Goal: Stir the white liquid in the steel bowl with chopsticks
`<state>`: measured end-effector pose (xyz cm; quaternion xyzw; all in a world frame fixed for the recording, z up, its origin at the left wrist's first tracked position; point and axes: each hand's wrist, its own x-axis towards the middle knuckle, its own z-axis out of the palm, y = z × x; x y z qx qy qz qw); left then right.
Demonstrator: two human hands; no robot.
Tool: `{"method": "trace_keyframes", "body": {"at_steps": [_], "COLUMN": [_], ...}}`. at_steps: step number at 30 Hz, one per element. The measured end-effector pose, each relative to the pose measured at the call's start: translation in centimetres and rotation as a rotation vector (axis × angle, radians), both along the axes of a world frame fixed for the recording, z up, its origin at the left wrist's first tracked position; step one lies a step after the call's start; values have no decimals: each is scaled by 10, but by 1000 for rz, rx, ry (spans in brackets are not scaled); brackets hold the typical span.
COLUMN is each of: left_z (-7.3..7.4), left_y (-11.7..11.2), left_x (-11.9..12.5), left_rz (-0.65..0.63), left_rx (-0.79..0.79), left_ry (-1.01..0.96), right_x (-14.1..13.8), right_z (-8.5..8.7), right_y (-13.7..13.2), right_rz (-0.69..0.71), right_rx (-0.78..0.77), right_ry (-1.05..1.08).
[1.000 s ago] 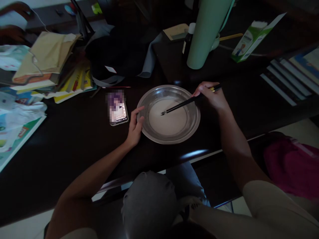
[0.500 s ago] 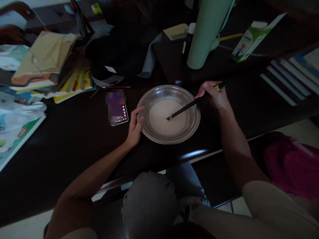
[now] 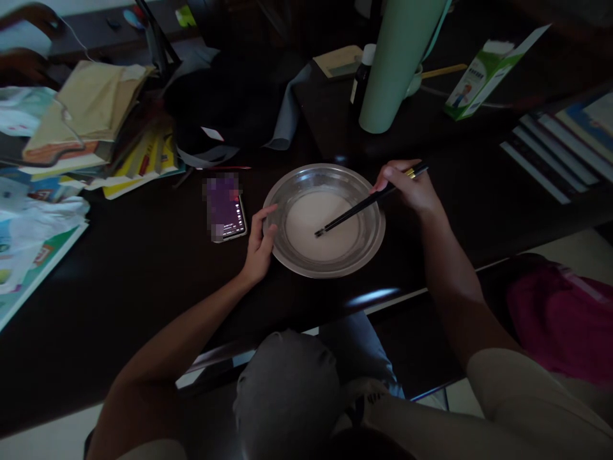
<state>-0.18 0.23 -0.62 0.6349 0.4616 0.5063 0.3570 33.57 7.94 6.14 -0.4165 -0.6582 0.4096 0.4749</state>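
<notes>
A shallow metal bowl (image 3: pixel 330 267) stands on the dark table with a milky, off-white liquid (image 3: pixel 306 214) in it. My left hand (image 3: pixel 261 246) grips the bowl's left rim, fingertips over the edge. Black chopsticks (image 3: pixel 354 209) with a gold band near the top are held in my right hand (image 3: pixel 409 185), above the bowl's right rim. They lie close together and slant down to the left, their tips at the liquid near the middle of the bowl.
Left of the bowl lies a lit phone (image 3: pixel 227 211). A tall green bottle (image 3: pixel 397 70), a small dark bottle (image 3: pixel 361 83) and a green-white carton (image 3: pixel 474 83) stand behind. Paper stacks (image 3: pixel 90 102) fill the far left; books (image 3: pixel 550 153) lie right. Another person's hand (image 3: pixel 29 64) shows at top left.
My right hand has shifted slightly left, and the chopstick tips have moved a little left and toward me in the liquid. My left hand and the bowl have stayed put.
</notes>
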Motion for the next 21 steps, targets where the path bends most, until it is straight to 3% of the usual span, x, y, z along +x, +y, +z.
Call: {"method": "trace_keyframes", "body": {"at_steps": [3,9,15,21], "left_z": [0,1,1,1], "left_y": [0,-1,-2,-2], "left_x": [0,1,1,0], "left_rz": [-3,-4,4,-1], "left_rx": [-4,0,-18,-40], "left_ry": [-2,-13,-20,-22], "right_x": [-2,1,-2,2], "right_z": [2,3,3,0], "right_y": [-1,-1,-2,1], "right_rz": [48,-68,76,-61], "right_rx": [-15,3,-35,5], "right_ry": [-22,33,-49,6]}}
